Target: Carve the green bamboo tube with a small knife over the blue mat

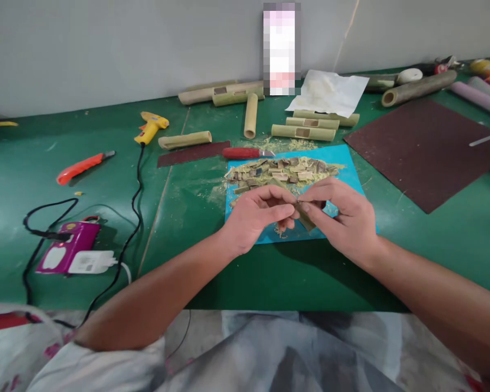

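Over the front of a blue sheet [353, 163], my left hand [261, 215] and my right hand [341, 215] meet fingertip to fingertip. Between them is a small bamboo strip [306, 220], partly hidden by the fingers and slanting down toward me. Both hands are closed, thumb against fingers, on that strip. Just beyond the hands, cut bamboo chips [280, 177] and pale shavings lie heaped on the sheet. A red-handled knife [243, 153] rests along the sheet's far edge, its blade pointing right.
Bamboo tubes [304, 133] with cut openings lie behind the sheet. Brown sandpaper [428, 158] lies to the right. On the left are an orange utility knife [84, 167], a yellow glue gun [152, 126] and a purple power strip [71, 245] with trailing black cords. White paper [330, 90] lies at the back.
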Demonstrator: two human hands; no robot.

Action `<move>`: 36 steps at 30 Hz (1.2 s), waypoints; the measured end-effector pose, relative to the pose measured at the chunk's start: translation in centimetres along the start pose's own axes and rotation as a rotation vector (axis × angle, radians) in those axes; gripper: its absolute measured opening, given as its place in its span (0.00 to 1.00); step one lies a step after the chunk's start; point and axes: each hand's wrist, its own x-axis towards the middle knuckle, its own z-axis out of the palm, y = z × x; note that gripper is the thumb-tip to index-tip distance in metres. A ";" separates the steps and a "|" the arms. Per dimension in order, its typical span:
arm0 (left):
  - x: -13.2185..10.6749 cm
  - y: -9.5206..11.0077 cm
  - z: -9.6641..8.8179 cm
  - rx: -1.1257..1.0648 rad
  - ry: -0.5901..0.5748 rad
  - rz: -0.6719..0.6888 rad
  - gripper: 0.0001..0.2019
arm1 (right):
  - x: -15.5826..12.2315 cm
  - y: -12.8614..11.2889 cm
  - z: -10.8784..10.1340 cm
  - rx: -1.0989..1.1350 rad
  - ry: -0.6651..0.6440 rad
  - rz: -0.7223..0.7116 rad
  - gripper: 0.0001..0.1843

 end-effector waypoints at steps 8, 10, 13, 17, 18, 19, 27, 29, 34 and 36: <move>0.1 -0.2 -0.7 0.458 0.188 0.325 0.05 | -0.1 0.7 0.3 -0.114 -0.040 0.012 0.07; 0.7 -0.2 -1.5 0.603 0.249 0.370 0.05 | -0.2 0.7 0.1 -0.233 -0.086 0.085 0.11; 1.8 -0.2 -3.2 0.784 0.312 0.428 0.05 | -0.2 0.4 -0.2 -0.522 -0.213 0.221 0.17; 2.9 -0.3 -4.9 0.857 0.316 0.438 0.07 | -0.4 0.1 -0.5 -0.719 -0.429 0.325 0.17; 3.0 -0.4 -5.1 0.876 0.315 0.436 0.07 | -0.4 0.1 -0.4 -0.722 -0.464 0.332 0.16; 3.1 -0.5 -5.2 0.903 0.314 0.438 0.07 | -0.4 0.1 -0.4 -0.717 -0.489 0.335 0.16; 3.3 -0.4 -4.7 1.155 0.288 0.536 0.06 | -0.5 0.1 0.4 -0.642 -0.574 0.340 0.15; 3.3 -0.3 -4.8 1.189 0.283 0.555 0.05 | -0.6 0.1 0.5 -0.646 -0.571 0.332 0.14; 3.3 -0.3 -5.2 1.209 0.234 0.580 0.05 | -0.6 0.2 0.4 -0.634 -0.568 0.346 0.14; 3.3 -0.3 -5.4 1.242 0.209 0.615 0.03 | -0.6 0.3 0.5 -0.631 -0.561 0.348 0.14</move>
